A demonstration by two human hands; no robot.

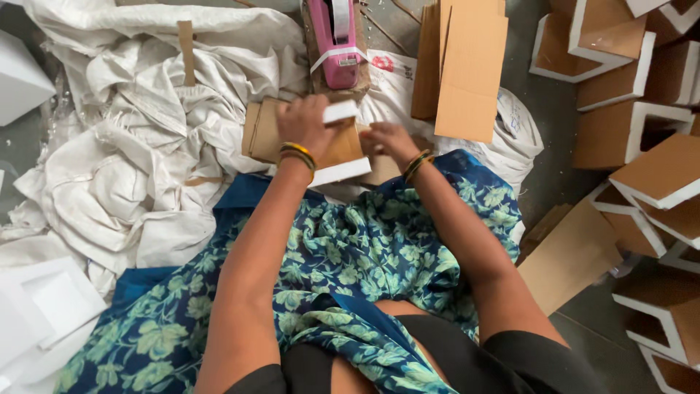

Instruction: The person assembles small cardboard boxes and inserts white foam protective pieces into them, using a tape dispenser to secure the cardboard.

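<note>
My left hand point(305, 124) grips a brown cardboard piece with white foam edges point(343, 149), holding it by its top white edge over my lap. My right hand point(390, 140) rests on the right side of the same piece, fingers curled on it. Both wrists wear bangles. A flat stack of brown cardboard point(262, 131) lies under and to the left of the piece. Just beyond my hands stands a pink tape dispenser point(335, 40) on a cardboard block. My lap is covered by blue cloth with a green leaf print point(364, 248).
Crumpled white sacks point(138, 146) fill the left. Flat cardboard sheets point(467, 66) lean at the top centre. Several finished cardboard-and-foam corner pieces point(642, 124) are piled on the right. White foam slabs point(44, 306) lie at the lower left. A loose cardboard sheet point(572, 255) sits by my right knee.
</note>
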